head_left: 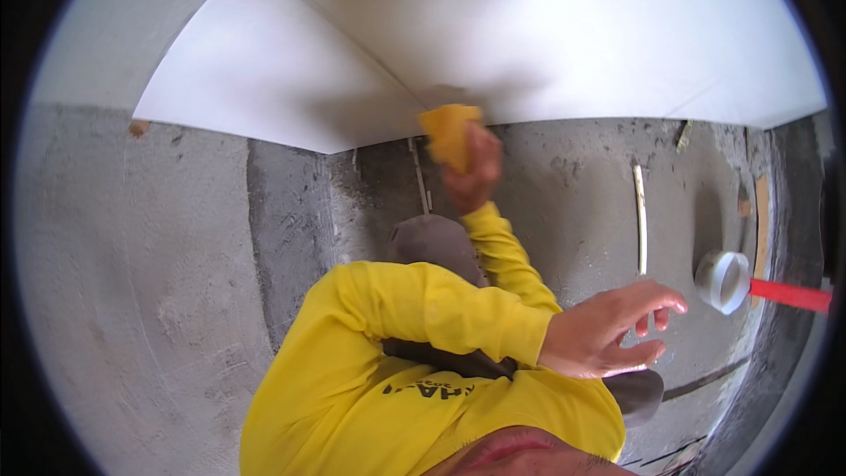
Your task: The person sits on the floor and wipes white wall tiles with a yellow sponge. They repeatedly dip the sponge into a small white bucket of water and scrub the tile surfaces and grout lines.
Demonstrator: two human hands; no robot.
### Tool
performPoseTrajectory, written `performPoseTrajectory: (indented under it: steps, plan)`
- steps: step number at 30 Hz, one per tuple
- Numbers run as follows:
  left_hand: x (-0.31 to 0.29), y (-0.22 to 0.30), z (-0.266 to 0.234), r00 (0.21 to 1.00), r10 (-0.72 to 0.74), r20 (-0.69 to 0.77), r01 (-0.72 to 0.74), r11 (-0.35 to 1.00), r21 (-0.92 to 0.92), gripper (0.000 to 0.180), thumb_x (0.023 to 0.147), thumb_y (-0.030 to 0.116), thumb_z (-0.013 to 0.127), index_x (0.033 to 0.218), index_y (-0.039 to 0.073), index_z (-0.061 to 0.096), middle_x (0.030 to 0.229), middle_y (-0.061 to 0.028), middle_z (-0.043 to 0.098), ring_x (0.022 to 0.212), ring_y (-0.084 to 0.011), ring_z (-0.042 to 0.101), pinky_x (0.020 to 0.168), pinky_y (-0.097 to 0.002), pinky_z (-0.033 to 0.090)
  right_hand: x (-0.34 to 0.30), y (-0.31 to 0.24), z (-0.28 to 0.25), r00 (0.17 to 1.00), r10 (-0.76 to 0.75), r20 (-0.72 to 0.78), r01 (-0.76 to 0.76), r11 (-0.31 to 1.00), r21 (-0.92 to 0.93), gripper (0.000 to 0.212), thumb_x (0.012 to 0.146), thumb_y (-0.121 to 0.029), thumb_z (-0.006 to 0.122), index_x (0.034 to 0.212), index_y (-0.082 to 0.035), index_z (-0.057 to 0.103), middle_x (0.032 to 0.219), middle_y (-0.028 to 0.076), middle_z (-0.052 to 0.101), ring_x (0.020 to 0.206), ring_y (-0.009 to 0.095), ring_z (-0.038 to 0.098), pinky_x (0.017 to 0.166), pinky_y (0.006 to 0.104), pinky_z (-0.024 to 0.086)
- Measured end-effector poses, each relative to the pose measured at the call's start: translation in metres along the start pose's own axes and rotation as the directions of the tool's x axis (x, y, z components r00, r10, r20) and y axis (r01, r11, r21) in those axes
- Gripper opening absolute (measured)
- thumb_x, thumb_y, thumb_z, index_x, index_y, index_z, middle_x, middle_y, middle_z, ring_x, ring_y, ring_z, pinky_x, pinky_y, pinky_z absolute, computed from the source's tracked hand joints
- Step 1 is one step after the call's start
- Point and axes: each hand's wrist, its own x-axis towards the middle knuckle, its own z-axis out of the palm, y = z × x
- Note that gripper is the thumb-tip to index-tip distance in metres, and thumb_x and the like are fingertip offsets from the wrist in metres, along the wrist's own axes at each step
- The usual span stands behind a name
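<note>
My right hand (471, 172) is reached forward, fingers wrapped round a yellow sponge (451, 134). The sponge overlaps the lower edge of a large white wall tile (564, 53), close to a seam between tiles; I cannot tell whether it touches the surface. My left forearm crosses over my right arm. At its end, my left hand (608, 326) hangs in the air at the right with its fingers curved, thumb apart, and nothing in it. It looks wet.
A white dipper (723, 282) with a red handle is to the right of my left hand. A thin white strip (641, 220) lies on the rough grey floor (167, 282). Along the right side is a brown strip (761, 220). My knee (436, 242) is below the sponge.
</note>
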Motion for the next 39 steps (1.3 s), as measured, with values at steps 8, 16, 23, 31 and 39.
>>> performPoseTrajectory:
  steps: [8, 16, 23, 31, 39]
  plan:
    - [-0.01, 0.016, -0.005, 0.99, 0.143, 0.022, -0.143, 0.99, 0.002, 0.049, 0.092, 0.021, 0.059, 0.134, 0.003, 0.042, 0.109, -0.0105, 0.051, 0.092, -0.0211, 0.054, 0.078, -0.0346, 0.048, 0.147, -0.085, -0.031, 0.847, -0.505, 0.167, 0.531, 0.82, -0.211, 0.068, 0.062, -0.004, 0.073, 0.129, -0.009, 0.06, 0.115, 0.021, 0.055, 0.101, 0.039, 0.055, 0.087, 0.0444, 0.05]
    - [-0.013, 0.033, -0.018, 0.902, 0.42, -0.102, -0.411, 0.906, 0.1, 0.048, 0.087, 0.011, 0.063, 0.132, 0.001, 0.046, 0.106, -0.0113, 0.056, 0.091, -0.0218, 0.057, 0.078, -0.0347, 0.049, 0.055, -0.004, 0.01, 0.808, -0.207, 0.551, 0.479, 0.776, -0.41, 0.057, 0.071, -0.008, 0.067, 0.128, -0.014, 0.058, 0.107, 0.016, 0.057, 0.096, 0.037, 0.057, 0.077, 0.0397, 0.053]
    - [-0.018, 0.08, -0.103, 0.527, 0.814, -0.243, -0.58, 0.554, 0.598, 0.029, 0.08, -0.002, 0.068, 0.107, 0.005, 0.059, 0.091, -0.0072, 0.063, 0.079, -0.0162, 0.062, 0.069, -0.0305, 0.05, 0.026, -0.033, -0.063, 0.836, 0.041, 0.548, 0.253, 0.856, -0.451, 0.063, 0.072, -0.012, 0.073, 0.132, -0.011, 0.055, 0.112, 0.018, 0.056, 0.101, 0.035, 0.056, 0.086, 0.0407, 0.049]
    - [-0.078, 0.187, -0.268, 0.003, 0.989, -0.145, 0.334, 0.136, 0.933, 0.018, 0.09, 0.022, 0.072, 0.093, 0.005, 0.071, 0.081, -0.0006, 0.067, 0.064, -0.0059, 0.056, 0.055, -0.0205, 0.043, 0.066, -0.05, -0.079, 0.953, -0.026, 0.303, 0.088, 0.977, -0.193, 0.055, 0.076, -0.001, 0.064, 0.131, -0.002, 0.057, 0.102, 0.017, 0.059, 0.091, 0.031, 0.06, 0.084, 0.0369, 0.05]
    - [-0.047, 0.208, -0.277, 0.157, 0.975, -0.156, 0.479, 0.063, 0.876, 0.021, 0.084, 0.027, 0.074, 0.089, 0.007, 0.072, 0.073, -0.0079, 0.062, 0.065, -0.0224, 0.063, 0.059, -0.035, 0.048, 0.046, -0.043, -0.067, 0.883, 0.391, 0.261, -0.441, 0.88, 0.176, 0.05, 0.083, -0.007, 0.064, 0.13, 0.005, 0.054, 0.114, 0.014, 0.063, 0.102, 0.021, 0.061, 0.089, 0.0325, 0.049]
